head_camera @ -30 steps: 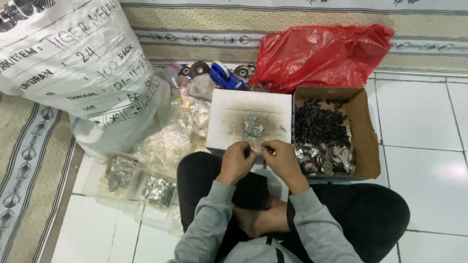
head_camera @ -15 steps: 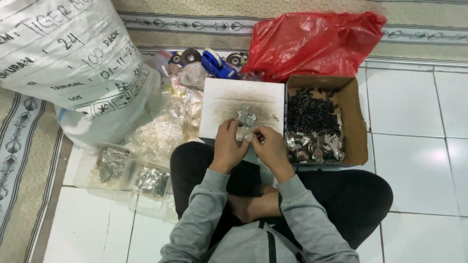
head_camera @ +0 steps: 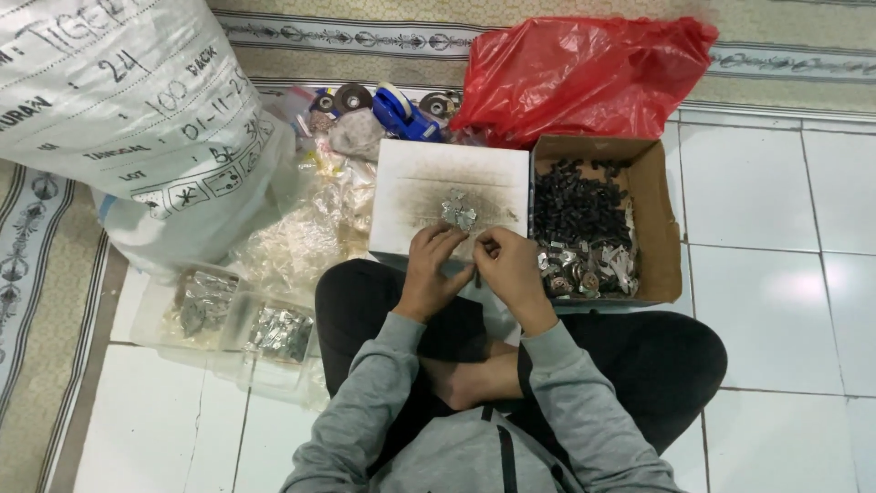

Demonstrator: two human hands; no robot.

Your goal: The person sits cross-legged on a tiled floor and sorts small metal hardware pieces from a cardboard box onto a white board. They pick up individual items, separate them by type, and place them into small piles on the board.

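I sit cross-legged on a tiled floor. My left hand (head_camera: 434, 263) and my right hand (head_camera: 505, 267) meet at the near edge of a white box lid (head_camera: 411, 178), fingers pinched together on a small metal part that is mostly hidden. A little pile of small silvery metal parts (head_camera: 459, 214) lies on the lid just beyond my fingertips. Right of the lid, an open cardboard box (head_camera: 655, 219) holds black parts (head_camera: 578, 203) at the back and shiny metal pieces (head_camera: 584, 270) at the front.
A big white woven sack (head_camera: 128, 119) stands at the left. A red plastic bag (head_camera: 584, 73) lies behind the cardboard box. Clear plastic bags (head_camera: 306, 233) and clear trays of metal parts (head_camera: 239, 319) sit at my left knee. A blue tape dispenser (head_camera: 401, 110) lies behind the lid.
The view has shifted slightly. My hands stay together at the lid's near edge and have moved a little away from the pile of metal parts.
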